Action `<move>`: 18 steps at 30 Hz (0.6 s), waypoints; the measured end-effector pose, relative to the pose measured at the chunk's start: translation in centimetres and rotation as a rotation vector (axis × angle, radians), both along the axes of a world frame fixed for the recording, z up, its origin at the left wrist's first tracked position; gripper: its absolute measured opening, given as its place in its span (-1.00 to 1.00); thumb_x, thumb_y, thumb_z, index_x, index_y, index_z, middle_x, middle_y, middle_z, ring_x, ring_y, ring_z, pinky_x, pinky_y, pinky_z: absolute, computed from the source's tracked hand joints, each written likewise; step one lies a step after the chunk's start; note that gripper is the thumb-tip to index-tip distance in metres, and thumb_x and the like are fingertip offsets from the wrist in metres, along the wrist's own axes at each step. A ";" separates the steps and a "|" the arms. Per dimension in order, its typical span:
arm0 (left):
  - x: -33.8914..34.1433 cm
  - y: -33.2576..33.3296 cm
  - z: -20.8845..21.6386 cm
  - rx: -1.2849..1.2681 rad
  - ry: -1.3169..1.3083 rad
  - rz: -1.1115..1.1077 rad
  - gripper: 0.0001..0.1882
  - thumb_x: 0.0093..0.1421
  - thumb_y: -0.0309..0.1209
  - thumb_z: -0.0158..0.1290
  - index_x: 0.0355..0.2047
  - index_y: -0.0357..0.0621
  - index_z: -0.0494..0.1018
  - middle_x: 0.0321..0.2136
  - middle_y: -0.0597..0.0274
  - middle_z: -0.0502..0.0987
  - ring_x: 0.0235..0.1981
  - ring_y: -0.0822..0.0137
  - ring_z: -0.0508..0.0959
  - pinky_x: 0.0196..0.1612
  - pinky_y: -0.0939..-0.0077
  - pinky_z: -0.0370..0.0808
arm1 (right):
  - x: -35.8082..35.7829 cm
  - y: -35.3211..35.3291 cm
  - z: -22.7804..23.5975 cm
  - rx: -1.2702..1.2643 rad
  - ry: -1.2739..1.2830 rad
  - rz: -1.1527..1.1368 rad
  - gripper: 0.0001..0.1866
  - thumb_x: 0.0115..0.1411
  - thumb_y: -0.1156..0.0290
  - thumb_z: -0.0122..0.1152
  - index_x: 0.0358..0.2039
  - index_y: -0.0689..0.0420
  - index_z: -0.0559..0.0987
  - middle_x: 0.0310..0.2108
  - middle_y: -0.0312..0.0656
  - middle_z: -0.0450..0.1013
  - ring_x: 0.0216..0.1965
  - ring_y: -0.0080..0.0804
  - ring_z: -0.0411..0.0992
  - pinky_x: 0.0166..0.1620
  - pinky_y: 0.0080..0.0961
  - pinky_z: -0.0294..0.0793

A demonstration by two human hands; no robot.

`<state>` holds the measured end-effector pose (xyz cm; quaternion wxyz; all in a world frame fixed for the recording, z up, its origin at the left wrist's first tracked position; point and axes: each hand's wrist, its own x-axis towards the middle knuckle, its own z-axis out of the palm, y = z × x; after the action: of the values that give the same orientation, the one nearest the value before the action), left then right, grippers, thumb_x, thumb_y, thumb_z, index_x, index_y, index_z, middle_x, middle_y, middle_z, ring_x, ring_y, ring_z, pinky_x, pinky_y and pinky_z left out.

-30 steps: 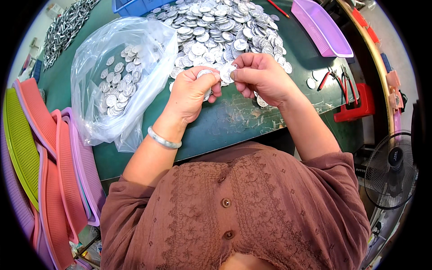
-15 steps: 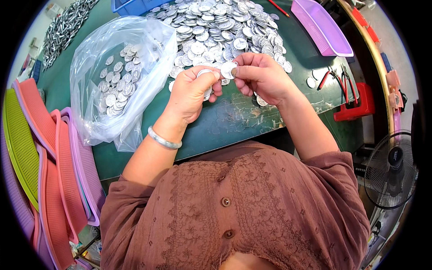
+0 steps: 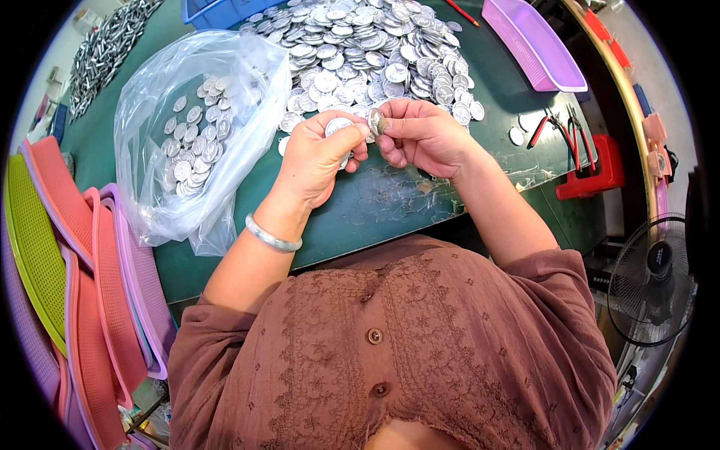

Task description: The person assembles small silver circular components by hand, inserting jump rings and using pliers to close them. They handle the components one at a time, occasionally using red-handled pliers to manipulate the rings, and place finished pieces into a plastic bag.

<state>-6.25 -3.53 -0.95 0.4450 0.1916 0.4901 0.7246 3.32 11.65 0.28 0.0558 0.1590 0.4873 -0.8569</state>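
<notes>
My left hand is closed around a few round silver medallions, their faces showing past the thumb. Close beside it, my right hand pinches one medallion between thumb and fingers, tilted nearly on edge. Behind both hands spreads a big heap of the same silver medallions. To the left lies an open clear plastic bag, with several medallions inside. My fingers hide part of what the left hand holds.
Red-handled pliers and a lone medallion lie at the right of the green table. A purple basket and a red pencil are farther back. Coloured baskets stack at left; a fan stands right.
The medallion in my right hand has turned from face-on to nearly edge-on. My right hand has shifted slightly left and down; the left stays almost in place.
</notes>
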 end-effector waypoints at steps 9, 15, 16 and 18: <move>-0.1 0.0 -0.1 0.021 -0.055 -0.024 -0.87 0.06 -0.47 -0.02 -0.36 -0.24 0.39 -0.60 0.27 0.42 -0.60 0.48 0.40 -0.60 0.67 0.29 | 0.1 0.4 0.0 0.027 0.019 -0.022 -0.94 0.09 0.47 0.02 -0.42 0.17 0.42 -0.59 -0.30 0.38 -0.62 -0.56 0.32 -0.55 -0.70 0.24; -0.2 -0.1 0.2 0.039 -0.120 -0.093 -0.74 0.09 -0.50 -0.11 -0.18 -0.26 0.34 -0.51 0.25 0.42 -0.53 0.48 0.40 -0.58 0.68 0.29 | 0.3 1.2 0.8 0.156 0.076 -0.095 -0.93 0.06 0.48 0.07 -0.42 0.16 0.43 -0.56 -0.30 0.40 -0.59 -0.61 0.33 -0.51 -0.72 0.29; -0.1 -0.1 0.2 0.038 -0.108 -0.093 -0.71 0.08 -0.50 -0.09 -0.15 -0.26 0.33 -0.51 0.26 0.42 -0.52 0.49 0.40 -0.58 0.68 0.28 | 0.4 1.3 0.9 0.174 0.083 -0.097 -0.93 0.05 0.49 0.08 -0.42 0.17 0.43 -0.55 -0.30 0.41 -0.58 -0.62 0.34 -0.50 -0.72 0.30; -0.1 -0.1 0.1 0.050 -0.090 -0.101 -0.66 0.09 -0.50 -0.09 -0.09 -0.25 0.29 -0.50 0.27 0.42 -0.52 0.49 0.40 -0.58 0.70 0.28 | 0.5 1.3 0.9 0.242 0.090 -0.087 -0.91 0.03 0.48 0.10 -0.42 0.18 0.44 -0.56 -0.32 0.40 -0.58 -0.63 0.34 -0.50 -0.73 0.29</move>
<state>-6.30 -3.66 -0.86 0.4975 0.1943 0.4412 0.7212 3.86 12.97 1.21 -0.0229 0.1468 0.5817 -0.7997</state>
